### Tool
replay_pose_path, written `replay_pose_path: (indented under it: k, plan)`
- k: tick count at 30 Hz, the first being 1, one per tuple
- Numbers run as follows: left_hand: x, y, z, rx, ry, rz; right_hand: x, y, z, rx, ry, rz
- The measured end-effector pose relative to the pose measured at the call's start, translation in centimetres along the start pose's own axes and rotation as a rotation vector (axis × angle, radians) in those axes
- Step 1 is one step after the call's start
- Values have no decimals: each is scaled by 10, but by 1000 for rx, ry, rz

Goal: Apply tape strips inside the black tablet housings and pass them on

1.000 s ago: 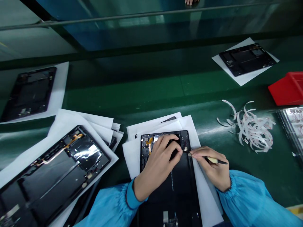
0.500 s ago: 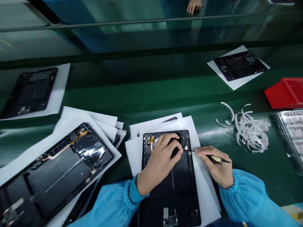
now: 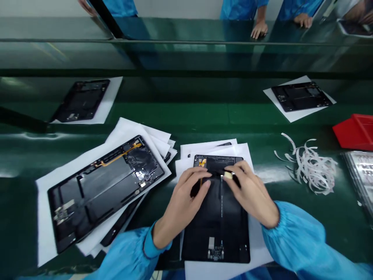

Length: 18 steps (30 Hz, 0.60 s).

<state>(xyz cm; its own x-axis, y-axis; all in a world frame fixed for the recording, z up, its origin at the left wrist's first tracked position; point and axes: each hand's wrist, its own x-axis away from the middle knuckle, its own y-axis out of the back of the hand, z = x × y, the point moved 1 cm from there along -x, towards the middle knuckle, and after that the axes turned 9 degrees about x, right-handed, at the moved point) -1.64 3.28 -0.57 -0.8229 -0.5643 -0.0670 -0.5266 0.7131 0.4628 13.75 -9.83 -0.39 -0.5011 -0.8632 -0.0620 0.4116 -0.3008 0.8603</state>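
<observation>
An opened black tablet [image 3: 230, 229] lies on white paper in front of me, its inside facing up. My left hand [image 3: 189, 194] is over its upper left part, thumb and forefinger curled nearly together. Whatever they may pinch is too dark to make out. My right hand [image 3: 250, 190] is closed over the upper right part of the tablet, around a slim tool with a cream grip [image 3: 228, 175]. The tool's tip is lost against the dark tablet. An orange flex cable [image 3: 202, 161] shows at the upper left corner.
At left, another opened tablet [image 3: 105, 182] rests on papers. Further back lie a tablet at left [image 3: 84, 100] and one at right [image 3: 301, 96]. White curled strips [image 3: 316, 169], a red bin [image 3: 355, 132] and a clear tray [image 3: 361, 171] are at right. Co-workers' hands [image 3: 259, 29] show across the bench.
My right hand has moved left from the tablet's right edge to over its upper part, with the tool. My left hand has shifted toward the left edge. The view has tilted up.
</observation>
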Motion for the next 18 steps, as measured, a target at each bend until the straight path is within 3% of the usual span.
replay_pose_path:
  k: [3,6,8,12,15,18]
  plan:
    - [25,-2,-5,107,107,27,-13,-11,8,173,40,134]
    - [50,-12,-11,337,319,191,-4,4,17,95,70,111]
    - [65,-21,-16,582,454,259,18,21,30,20,104,82]
    - [85,-32,-26,959,646,148,74,37,54,71,325,-12]
    - [87,-33,-33,1025,753,188,100,32,56,157,424,-97]
    - [80,-32,-33,963,717,229,103,28,49,108,402,-85]
